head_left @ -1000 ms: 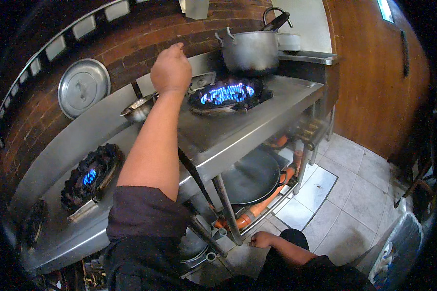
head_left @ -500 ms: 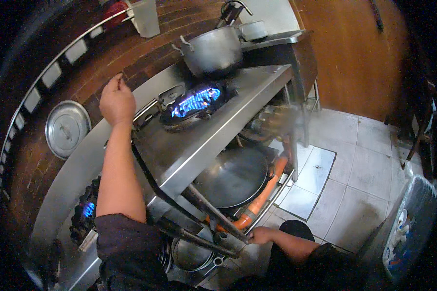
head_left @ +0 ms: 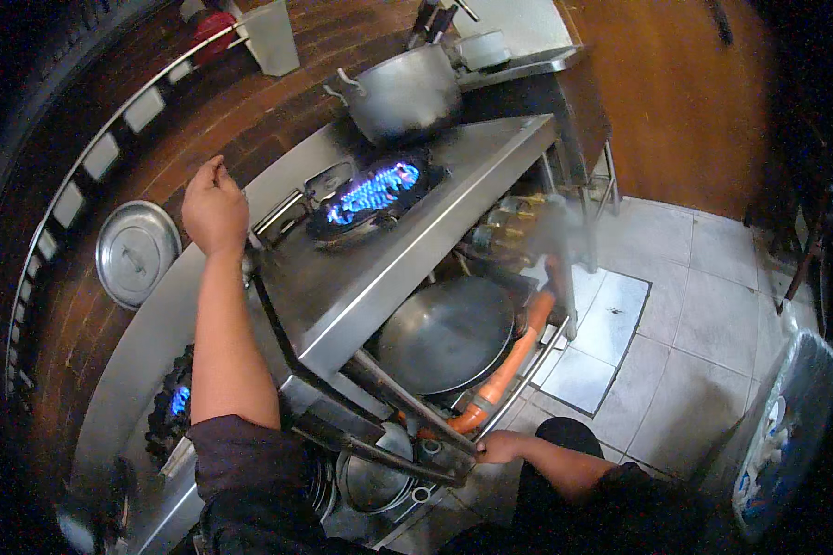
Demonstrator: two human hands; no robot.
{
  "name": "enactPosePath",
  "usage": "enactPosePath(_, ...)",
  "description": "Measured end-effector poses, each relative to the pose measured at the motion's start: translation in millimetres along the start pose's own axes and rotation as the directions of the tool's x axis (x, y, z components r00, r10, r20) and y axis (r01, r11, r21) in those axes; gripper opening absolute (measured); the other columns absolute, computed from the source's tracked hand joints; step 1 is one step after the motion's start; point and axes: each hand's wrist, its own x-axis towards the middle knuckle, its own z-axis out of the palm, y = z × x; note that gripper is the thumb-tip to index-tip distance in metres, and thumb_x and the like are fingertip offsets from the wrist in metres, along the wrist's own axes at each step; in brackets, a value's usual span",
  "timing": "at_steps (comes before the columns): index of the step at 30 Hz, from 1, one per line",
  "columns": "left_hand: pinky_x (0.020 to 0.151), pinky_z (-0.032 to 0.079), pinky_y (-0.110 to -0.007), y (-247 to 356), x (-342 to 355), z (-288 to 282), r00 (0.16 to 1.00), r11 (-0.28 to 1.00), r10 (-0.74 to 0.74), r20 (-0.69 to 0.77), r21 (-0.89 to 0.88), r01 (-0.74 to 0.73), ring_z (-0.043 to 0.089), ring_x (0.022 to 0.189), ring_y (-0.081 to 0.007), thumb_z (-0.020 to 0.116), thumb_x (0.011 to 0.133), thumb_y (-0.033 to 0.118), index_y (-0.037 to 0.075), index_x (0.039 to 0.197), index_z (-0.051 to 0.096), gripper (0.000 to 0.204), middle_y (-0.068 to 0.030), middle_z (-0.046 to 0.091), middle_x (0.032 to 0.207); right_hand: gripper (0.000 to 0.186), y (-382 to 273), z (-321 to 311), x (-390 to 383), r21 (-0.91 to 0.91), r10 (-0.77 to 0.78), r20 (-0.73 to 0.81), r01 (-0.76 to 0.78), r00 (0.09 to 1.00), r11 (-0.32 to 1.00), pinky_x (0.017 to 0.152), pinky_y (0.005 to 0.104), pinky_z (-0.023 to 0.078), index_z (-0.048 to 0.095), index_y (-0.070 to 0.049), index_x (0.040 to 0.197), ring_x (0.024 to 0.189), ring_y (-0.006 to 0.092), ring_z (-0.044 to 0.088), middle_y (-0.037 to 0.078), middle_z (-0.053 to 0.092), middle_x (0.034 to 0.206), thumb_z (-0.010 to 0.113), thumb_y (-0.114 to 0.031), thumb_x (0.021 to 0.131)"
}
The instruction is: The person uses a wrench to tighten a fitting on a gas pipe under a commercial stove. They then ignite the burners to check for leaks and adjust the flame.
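Observation:
My left hand [head_left: 215, 205] is raised over the back of the steel stove [head_left: 416, 250], beside the brick wall. Its fingers are pinched together, and anything between them is hidden. To its right, blue flames rise from a burner [head_left: 375, 194]. Low at the front of the stove, my right hand [head_left: 502, 448] is closed round the end of a dark metal bar [head_left: 412, 398] that slopes down from the stove's corner. Behind this bar, a large dark wok [head_left: 449, 338] rests on the lower shelf.
A big dented pot [head_left: 403, 92] stands at the back. The round lid [head_left: 139, 254] leans against the wall. Another lit burner [head_left: 178, 402] is at left. An orange pipe [head_left: 509, 370] runs under the stove. A lined bin [head_left: 773, 444] stands right, on the tiled floor [head_left: 676, 351].
The view has shifted slightly. My left hand is a little lower against the wall, still pinched. My right hand keeps its hold at the bar's end.

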Motion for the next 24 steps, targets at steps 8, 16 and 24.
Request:
enactPosePath(8,0.080,0.048,-0.039,-9,0,-5,0.999,0.999,-0.032,-0.029,-0.025,0.031,0.061,0.091,-0.0306,0.054,0.084,0.019,0.012,0.099,0.067,0.021,-0.0122,0.065,0.097,0.046,27,14,3,-0.085,-0.035,-0.019,0.033,0.999,0.996,0.072,0.0424,0.045,0.064,-0.005,0.087,0.077,0.0322,0.060,0.017,0.064,0.083,0.048,-0.048,0.086)
enactPosePath(16,0.078,0.049,-0.040,-3,-4,-5,0.996,0.991,-0.089,-0.029,-0.098,0.086,0.061,0.089,-0.0311,0.055,0.083,0.019,0.013,0.097,0.068,0.020,-0.0119,0.065,0.096,0.047,15,8,-11,-0.130,0.029,0.000,-0.028,1.000,0.991,0.069,0.0435,0.045,0.064,-0.003,0.083,0.073,0.0338,0.060,0.019,0.062,0.076,0.049,-0.048,0.086)
enactPosePath(24,0.077,0.050,-0.041,6,-10,-3,0.993,0.983,-0.105,0.058,-0.142,0.113,0.061,0.088,-0.0313,0.053,0.083,0.019,0.016,0.100,0.067,0.022,-0.0114,0.064,0.096,0.046,31,12,-11,-0.134,0.097,-0.020,-0.099,0.995,0.986,0.069,0.0434,0.045,0.065,-0.002,0.084,0.073,0.0356,0.059,0.021,0.062,0.078,0.049,-0.046,0.086)
